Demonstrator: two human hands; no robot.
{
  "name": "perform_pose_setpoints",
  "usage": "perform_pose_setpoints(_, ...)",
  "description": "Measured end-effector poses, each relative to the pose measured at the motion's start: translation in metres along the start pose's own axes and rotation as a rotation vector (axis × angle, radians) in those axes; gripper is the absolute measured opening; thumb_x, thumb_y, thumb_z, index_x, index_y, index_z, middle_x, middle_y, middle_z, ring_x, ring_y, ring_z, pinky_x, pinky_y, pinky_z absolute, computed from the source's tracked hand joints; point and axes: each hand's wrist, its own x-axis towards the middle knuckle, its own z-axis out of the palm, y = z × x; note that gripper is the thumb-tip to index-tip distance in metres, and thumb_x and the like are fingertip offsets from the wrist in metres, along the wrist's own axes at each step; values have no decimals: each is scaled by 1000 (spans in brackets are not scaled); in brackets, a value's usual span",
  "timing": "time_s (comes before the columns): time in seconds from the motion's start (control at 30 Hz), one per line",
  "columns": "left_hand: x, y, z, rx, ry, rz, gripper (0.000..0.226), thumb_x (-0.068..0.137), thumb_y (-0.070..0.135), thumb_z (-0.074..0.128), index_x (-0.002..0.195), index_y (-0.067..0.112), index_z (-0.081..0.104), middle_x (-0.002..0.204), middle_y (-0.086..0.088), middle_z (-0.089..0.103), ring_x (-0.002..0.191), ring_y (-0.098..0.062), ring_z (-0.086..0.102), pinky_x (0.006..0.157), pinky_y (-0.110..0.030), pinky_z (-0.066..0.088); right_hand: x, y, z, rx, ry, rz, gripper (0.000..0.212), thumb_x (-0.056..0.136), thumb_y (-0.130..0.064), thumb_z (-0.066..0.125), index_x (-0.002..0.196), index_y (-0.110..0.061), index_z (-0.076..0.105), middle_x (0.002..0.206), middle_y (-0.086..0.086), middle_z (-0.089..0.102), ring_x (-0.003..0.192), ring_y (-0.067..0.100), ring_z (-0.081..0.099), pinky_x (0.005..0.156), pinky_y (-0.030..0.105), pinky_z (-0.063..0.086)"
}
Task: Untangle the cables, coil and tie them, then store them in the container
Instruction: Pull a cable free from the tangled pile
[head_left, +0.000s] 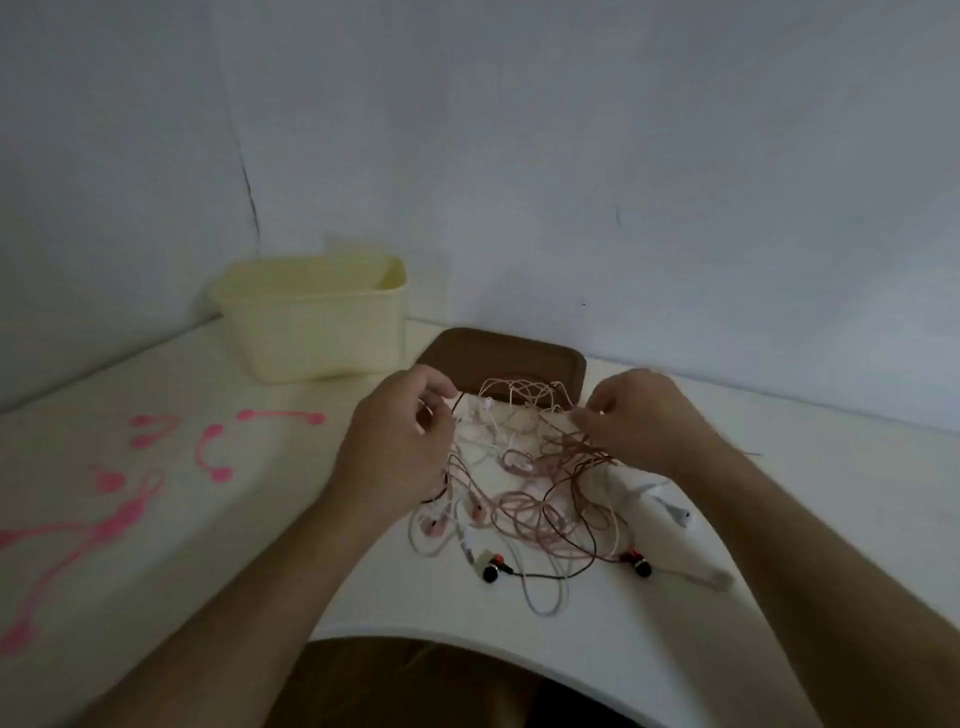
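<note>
Two hands (519, 431) pinch one cable tangle (530, 499) beside one container (311, 322).

Bare table (270, 499) separates the pink ties (213, 452) from the cable tangle (535, 499); container (311, 322) behind.

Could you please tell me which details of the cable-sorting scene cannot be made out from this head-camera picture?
- Head view: the yellow container's inside is hidden by its own front wall.
- How many cables make up the tangle is unclear; strands overlap and blur.
- Which strand each of the left hand and right hand pinches is hidden by their curled fingers.
- The pink ties run past the left edge.
- The brown lid is partly covered by cables.
</note>
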Motion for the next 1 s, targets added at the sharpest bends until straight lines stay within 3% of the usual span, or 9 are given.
perform_pose_setpoints(0.13, 11, 8, 12, -3, -112, 40, 19, 96, 13, 63, 97, 31, 67, 95, 12, 66, 82, -5, 63, 70, -21, 47, 5, -6, 4, 57, -53, -4, 19, 96, -20, 68, 81, -26, 77, 81, -11, 74, 83, 13, 72, 73, 29, 57)
perform_pose_setpoints(0.27, 31, 14, 19, -40, -149, 111, 19, 97, 16, 66, 109, 31, 68, 101, 14, 65, 92, -3, 64, 73, -14, 46, 11, -19, -22, 437, 58, -51, 22, 100, -19, 65, 81, -27, 73, 70, 0, 75, 52, 4, 60, 49, 16, 43)
perform_pose_setpoints(0.4, 58, 40, 27, -125, -279, 172, 32, 96, 26, 71, 128, 32, 64, 115, 16, 64, 104, 1, 63, 89, -18, 51, 18, -48, -45, 633, 83, -199, 20, 103, -20, 64, 86, -24, 72, 66, 9, 70, 60, 32, 67, 60, 37, 57)
perform_pose_setpoints(0.5, 78, 54, 27, -248, -265, 90, 12, 103, 28, 63, 103, 29, 75, 96, 12, 78, 91, -4, 73, 86, -33, 59, 29, -56, -59, 614, 148, -246, 19, 105, -20, 62, 89, -24, 71, 70, 12, 72, 66, 32, 68, 64, 38, 55)
perform_pose_setpoints(0.57, 89, 55, 21, -301, -180, 44, 25, 106, 27, 57, 92, 23, 78, 87, 8, 79, 84, -6, 74, 82, -29, 58, 34, -53, -70, 601, 211, -230, 18, 107, -22, 61, 91, -25, 70, 69, 8, 71, 65, 26, 68, 65, 30, 58)
perform_pose_setpoints(0.7, 105, 58, 6, -594, -181, -106, 34, 110, 24, 51, 91, 7, 73, 79, -9, 76, 75, -21, 73, 78, -39, 62, 38, -45, -76, 696, 152, -186, 16, 106, -22, 62, 93, -21, 69, 65, 5, 65, 64, 28, 69, 73, 63, 63)
perform_pose_setpoints(0.77, 109, 59, 2, -676, -173, -140, 35, 111, 24, 49, 90, 7, 70, 76, -12, 73, 73, -28, 72, 79, -45, 64, 40, -43, -76, 661, 47, -209, 10, 101, -27, 71, 96, -20, 70, 64, 8, 61, 59, 25, 64, 70, 55, 66)
perform_pose_setpoints(0.87, 111, 61, -4, -739, -158, -160, 35, 112, 25, 47, 91, 6, 66, 71, -12, 68, 68, -31, 70, 72, -46, 64, 40, -40, -69, 495, -195, -240, 16, 90, -24, 85, 101, -24, 74, 68, -6, 61, 61, 15, 62, 62, 26, 57)
perform_pose_setpoints(1.0, 109, 44, -15, -831, -91, -249, 34, 112, 26, 46, 90, 5, 61, 58, -4, 46, 50, -25, 53, 59, -40, 59, 42, -31, -60, 445, -171, -212, 7, 98, -19, 76, 93, -24, 80, 87, -3, 76, 65, 7, 70, 60, 16, 53)
